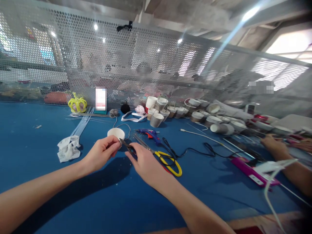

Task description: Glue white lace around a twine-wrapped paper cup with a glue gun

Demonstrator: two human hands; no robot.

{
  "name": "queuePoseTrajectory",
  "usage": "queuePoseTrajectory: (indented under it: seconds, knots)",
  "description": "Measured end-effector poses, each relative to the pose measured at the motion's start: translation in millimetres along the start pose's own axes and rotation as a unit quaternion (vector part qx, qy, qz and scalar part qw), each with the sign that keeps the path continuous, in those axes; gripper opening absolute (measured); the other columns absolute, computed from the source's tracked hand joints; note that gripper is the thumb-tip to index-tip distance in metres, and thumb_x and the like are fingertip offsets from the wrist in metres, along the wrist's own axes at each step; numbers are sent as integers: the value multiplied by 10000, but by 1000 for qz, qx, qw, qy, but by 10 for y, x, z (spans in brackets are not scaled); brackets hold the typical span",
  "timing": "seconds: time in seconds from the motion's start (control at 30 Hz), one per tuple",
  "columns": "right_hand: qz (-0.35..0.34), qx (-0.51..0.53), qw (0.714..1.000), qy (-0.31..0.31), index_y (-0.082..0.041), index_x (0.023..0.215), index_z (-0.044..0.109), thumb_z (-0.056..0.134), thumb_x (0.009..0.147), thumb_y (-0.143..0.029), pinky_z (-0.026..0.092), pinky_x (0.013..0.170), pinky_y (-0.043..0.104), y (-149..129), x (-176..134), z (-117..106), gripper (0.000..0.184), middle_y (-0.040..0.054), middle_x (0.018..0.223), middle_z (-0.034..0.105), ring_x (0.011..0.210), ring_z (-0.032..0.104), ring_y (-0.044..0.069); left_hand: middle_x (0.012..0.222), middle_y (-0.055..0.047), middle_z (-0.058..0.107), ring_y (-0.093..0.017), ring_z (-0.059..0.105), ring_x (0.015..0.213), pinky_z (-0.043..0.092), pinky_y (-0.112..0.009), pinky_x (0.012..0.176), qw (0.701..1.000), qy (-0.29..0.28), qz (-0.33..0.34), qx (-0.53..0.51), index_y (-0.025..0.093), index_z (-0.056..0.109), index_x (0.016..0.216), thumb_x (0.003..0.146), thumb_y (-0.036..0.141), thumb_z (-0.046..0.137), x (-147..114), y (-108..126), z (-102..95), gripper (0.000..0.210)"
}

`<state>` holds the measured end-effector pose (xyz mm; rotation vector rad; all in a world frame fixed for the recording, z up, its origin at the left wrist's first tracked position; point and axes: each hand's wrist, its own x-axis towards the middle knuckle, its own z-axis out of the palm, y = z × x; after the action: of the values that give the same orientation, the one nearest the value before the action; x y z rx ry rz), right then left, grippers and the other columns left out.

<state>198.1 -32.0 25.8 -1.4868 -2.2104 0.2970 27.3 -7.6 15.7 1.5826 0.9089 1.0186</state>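
Observation:
A white paper cup (116, 133) is at the fingers of my left hand (103, 151), which is closed against its near side. My right hand (143, 159) grips small dark scissors (126, 145), their tips touching or very near the cup's rim by my left fingertips. Grey yarn (129, 126) loops behind the cup from a small grey yarn ball (113, 113); its end near my fingers is hidden. Large yellow-handled scissors (170, 161) lie just beyond my right hand, beside a blue glue gun (151, 135).
Crumpled white material (69, 148) lies to the left. A phone (100, 99) stands at the back, near a yellow yarn pumpkin (77, 104). Several wrapped cups (156, 120) line the back right. A purple power strip (253, 172) and another person's hand (275, 146) are at right.

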Motion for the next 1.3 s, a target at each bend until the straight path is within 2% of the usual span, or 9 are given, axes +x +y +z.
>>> queuePoseTrajectory:
  seconds: [0.07,0.2,0.43,0.5,0.6,0.67,0.73,1.07,1.3]
  knots:
    - [-14,7,1000,3,-149,970,525,481,866,-264,453,747,356,2,1,-27,161,114,932,629,876,602,237,451,92,374,-31,244,375,194,-141,355,992,-45,-44,-108,164,478,693,795,341,552,9,22,-23,218]
    - [-64,44,997,5,-160,996,517,491,857,-258,462,723,324,12,2,-87,172,99,952,620,844,595,203,426,108,334,-19,133,364,137,-111,317,931,-155,-127,-307,173,486,718,727,342,654,13,54,-68,238]
    - [-113,64,991,9,-149,1012,517,495,844,-242,465,728,327,41,-3,-95,194,109,941,626,836,593,202,401,118,310,-21,105,337,123,-101,276,910,-199,-154,-330,187,475,714,693,369,675,3,42,-68,271]
    - [-92,51,994,4,-139,1012,523,494,845,-249,462,738,344,42,5,-89,202,121,957,628,839,595,214,411,103,371,-19,153,323,167,-106,286,925,-189,-140,-298,180,482,724,741,352,629,2,60,-67,227]
    - [-47,35,998,-5,-125,998,532,486,854,-259,456,744,363,28,16,-86,202,135,958,626,852,594,231,469,69,483,-33,329,328,290,-137,342,988,-103,-56,-98,171,496,741,816,297,538,-17,83,-51,152]
    - [-31,36,999,-13,-135,983,533,476,863,-263,452,740,360,9,18,-90,185,126,942,626,851,592,228,492,64,496,-45,399,370,317,-149,386,998,-31,9,55,168,513,755,833,269,504,-34,83,-31,128]
    - [-28,45,998,-17,-150,976,530,472,869,-274,448,739,351,-9,14,-101,173,112,938,624,850,590,219,474,76,456,-43,374,376,283,-147,381,995,-4,25,97,165,526,769,843,277,478,-45,76,-8,142]
    - [-76,77,994,-11,-162,1057,503,519,843,-288,447,774,340,26,-3,-116,248,106,1007,601,914,573,206,401,109,407,-13,207,308,174,-115,294,970,-97,-92,-202,182,462,716,736,451,611,-14,115,7,308]
    - [-69,52,996,-7,-152,1029,525,517,846,-256,454,748,327,4,-11,-103,210,99,944,630,869,598,203,401,102,439,-11,229,290,203,-113,288,967,-94,-92,-216,182,451,691,733,434,625,-25,115,16,309]
